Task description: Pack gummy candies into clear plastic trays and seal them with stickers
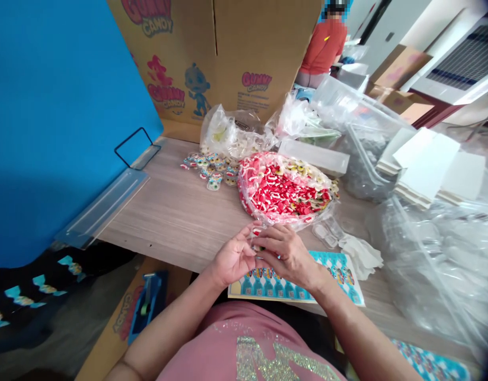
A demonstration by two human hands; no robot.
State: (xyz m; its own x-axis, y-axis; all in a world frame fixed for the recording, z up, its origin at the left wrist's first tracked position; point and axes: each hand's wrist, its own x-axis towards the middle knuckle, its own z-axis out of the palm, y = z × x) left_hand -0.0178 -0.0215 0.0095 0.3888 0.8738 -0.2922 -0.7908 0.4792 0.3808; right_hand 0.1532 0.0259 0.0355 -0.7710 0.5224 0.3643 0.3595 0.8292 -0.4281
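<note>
My left hand (236, 255) and my right hand (290, 254) meet above the table's front part. Between their fingertips is a small clear plastic pack (256, 232) with a red and white gummy candy showing inside; the fingers hide much of it. Just beyond lies an opened clear bag of red and white gummy candies (276, 190), with pale eyeball-like candies along its far side. Under my right hand and wrist is a stack of blue printed sticker sheets (263, 290). A group of filled small packs (214, 181) lies left of the bag.
A large cardboard box (228, 58) stands behind the table. Clear plastic bags (438, 264), a clear bin (355, 114) and white cards (430, 164) crowd the right. A crumpled tissue (361, 255) lies near the hands. A tape dispenser (148, 304) sits below left. Someone in red (321, 47) stands behind.
</note>
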